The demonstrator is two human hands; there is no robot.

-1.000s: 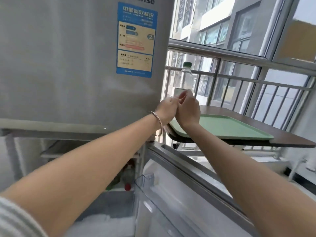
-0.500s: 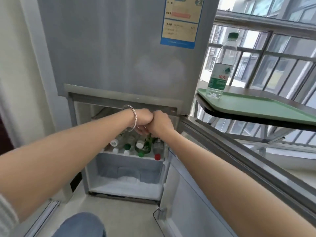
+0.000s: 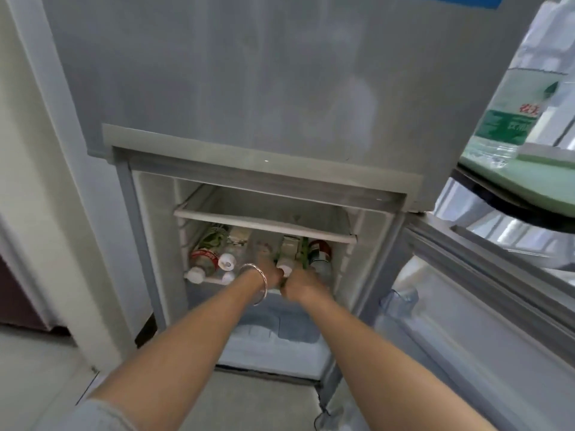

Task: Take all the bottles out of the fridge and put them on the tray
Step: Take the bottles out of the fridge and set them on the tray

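Water bottle [image 3: 516, 98] on tray [image 3: 510, 178]: green label, red characters cut off, unreadable. Fridge bottle labels blurred.

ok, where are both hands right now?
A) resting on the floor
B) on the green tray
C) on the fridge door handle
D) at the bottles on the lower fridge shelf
D: the left hand and right hand reach side by side into the open fridge, at the front row of bottles under the glass shelf. The green tray sits off to the right, untouched.

We wear a thin silver bangle [image 3: 259, 283] at our left wrist and a pale grey sleeve [image 3: 93, 416].
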